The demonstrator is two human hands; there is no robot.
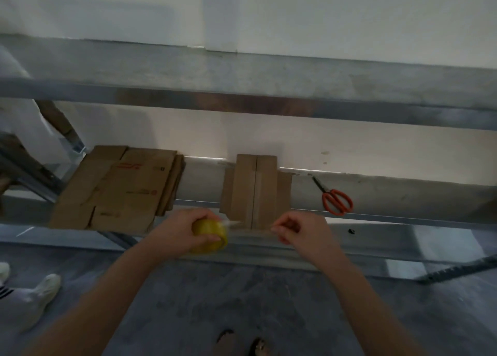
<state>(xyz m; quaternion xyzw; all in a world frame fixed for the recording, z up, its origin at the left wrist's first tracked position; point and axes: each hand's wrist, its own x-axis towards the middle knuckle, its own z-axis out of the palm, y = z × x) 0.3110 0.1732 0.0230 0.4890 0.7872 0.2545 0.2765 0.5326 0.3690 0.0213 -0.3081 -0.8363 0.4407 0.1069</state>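
The tape roll (209, 236), yellow and somewhat blurred, sat in the left hand (185, 232), whose fingers curled over its top while the thumb pressed against its near face. It hung just in front of the shelf's front edge, low and to the left of a small cardboard box (255, 186). A strip of tape (250, 228), clear and hard to make out, ran from the roll rightward to the right hand (301, 232), which pinched its free end between thumb and curled fingers. The strip stretched level across the near end of the box, at the box's centre seam; whether it touched the cardboard could not be told.

The box lay flat on the pale shelf (201, 181), its two top flaps meeting along a lengthwise line. To its left, apart from it, lay a stack of flattened cartons (121, 191) with red print. To its right lay a pair of scissors (336, 201) with orange handles, blades shut and pointing away toward the wall. A grey metal beam (242, 105) crossed above. Below was a dark grey floor (215, 302), with white shoes (40, 294) of another person at the left.
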